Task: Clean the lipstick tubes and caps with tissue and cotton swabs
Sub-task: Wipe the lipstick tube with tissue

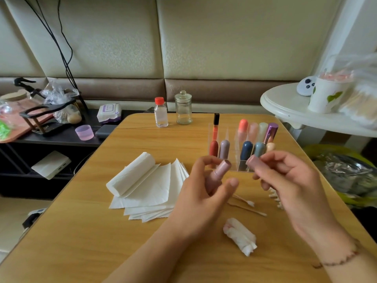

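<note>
Left hand [206,186] raised over the table, fingers curled round a pale pink lipstick tube [219,173]; the tube stands roughly upright, its top poking out above the fingers, thumb lying loose to the near side. Right hand [289,180] level with it, fingers bent, pinching a mauve cap [255,161] between thumb and fingertips. Cap and tube sit close together but apart, a narrow gap between them.

Just beyond the hands, a clear acrylic organizer [234,152] holds a row of capped lipsticks [246,150] in red, mauve, navy and grey-blue, with coral, pink, cream and a metallic purple one behind. A slim orange lip gloss [215,129] stands at its left rear.

Below the hands on the wooden table [102,231]: two cotton swabs [244,204] lying loose, more swab tips partly hidden behind the right hand. Nearer the person, a crumpled tissue wad [240,235] with faint pink marks. To the left, a fanned stack of tissue sheets [155,193] with a rolled one resting on top.

At the far table edge, a small clear bottle with a red cap [161,114] and a lidded glass jar [183,108], side by side. A thin bracelet [342,260] circles the right wrist.
</note>
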A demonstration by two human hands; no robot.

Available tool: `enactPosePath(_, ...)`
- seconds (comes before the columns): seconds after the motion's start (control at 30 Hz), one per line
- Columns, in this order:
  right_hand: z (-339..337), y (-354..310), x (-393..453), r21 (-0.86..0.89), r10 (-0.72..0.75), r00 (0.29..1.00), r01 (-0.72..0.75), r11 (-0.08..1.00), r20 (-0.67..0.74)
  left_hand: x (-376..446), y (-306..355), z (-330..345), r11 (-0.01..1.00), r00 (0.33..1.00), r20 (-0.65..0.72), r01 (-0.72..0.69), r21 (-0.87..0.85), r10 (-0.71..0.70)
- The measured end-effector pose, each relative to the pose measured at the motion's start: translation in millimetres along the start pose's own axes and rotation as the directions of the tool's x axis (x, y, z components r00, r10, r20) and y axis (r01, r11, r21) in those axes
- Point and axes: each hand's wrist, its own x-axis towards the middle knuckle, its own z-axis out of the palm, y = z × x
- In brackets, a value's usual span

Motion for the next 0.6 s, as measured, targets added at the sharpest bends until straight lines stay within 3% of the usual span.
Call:
enactPosePath(0.1, 0.4, 12.4, 0.1, -0.332, -0.016, 1.0, 0.014, 0.943, -0.003, 4.9, -1.0, -0.4, 0.914, 0.986, 0.074, 0.167, -0.369, -0.151)
enactPosePath(0.17, 0.9, 19.0, -0.4, -0.597, -0.091, 0.995, 0.09, 0.797, 0.028, 8.5, 0.8, -2.3, 0.726, 0.955, 0.168, 0.294, -0.621, -0.243)
enactPosePath(0.27, 3.6, 21.7, -3.0, -0.841, -0.101, 0.99, 0.136, 0.523, 0.097, 10.8, 2.6, -6.3, 0.458, 0.918, 0.328, 0.395, -0.796, -0.221)
enactPosePath(0.33, 6.0, 21.0, -3.5, -0.89, -0.098, 0.989, 0.145, 0.431, 0.114, 10.4, -1.1, -7.2, 0.382, 0.91, 0.369, 0.414, -0.827, -0.187)
enactPosePath(0.47, 8.9, 18.5, -3.2, -0.92, -0.066, 0.988, 0.155, 0.361, 0.141, 10.6, -2.8, -6.6, 0.322, 0.908, 0.39, 0.418, -0.85, -0.151)
enactPosePath(0.6, 7.6, 4.7, -8.4, -0.875, -0.159, 0.973, 0.218, 0.433, 0.164, 10.9, -6.8, -6.6, 0.327, 0.92, 0.367, 0.393, -0.859, -0.14)
